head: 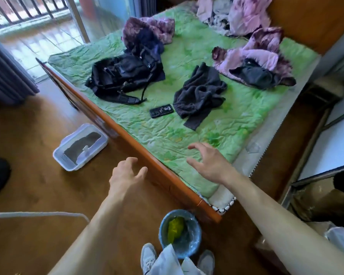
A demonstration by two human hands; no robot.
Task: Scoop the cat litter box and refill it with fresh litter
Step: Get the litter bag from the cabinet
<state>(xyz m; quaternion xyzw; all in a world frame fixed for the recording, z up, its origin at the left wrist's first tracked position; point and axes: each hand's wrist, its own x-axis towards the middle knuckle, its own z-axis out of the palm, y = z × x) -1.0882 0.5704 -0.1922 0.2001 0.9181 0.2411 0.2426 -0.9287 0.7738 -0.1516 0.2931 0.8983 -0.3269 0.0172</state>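
Two hands, left (125,173) and right (209,162), spread open, held nothing. One litter box (80,146) at 9 o'clock, apparently part-filled; one bin (180,233) at 6 o'clock.

Bare floor (38,185) toward the litter box (80,147) — bed rail (127,139) close alongside.

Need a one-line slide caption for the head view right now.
Both hands, left and right, open and empty beside the bed; litter box on floor, lined bin at feet.
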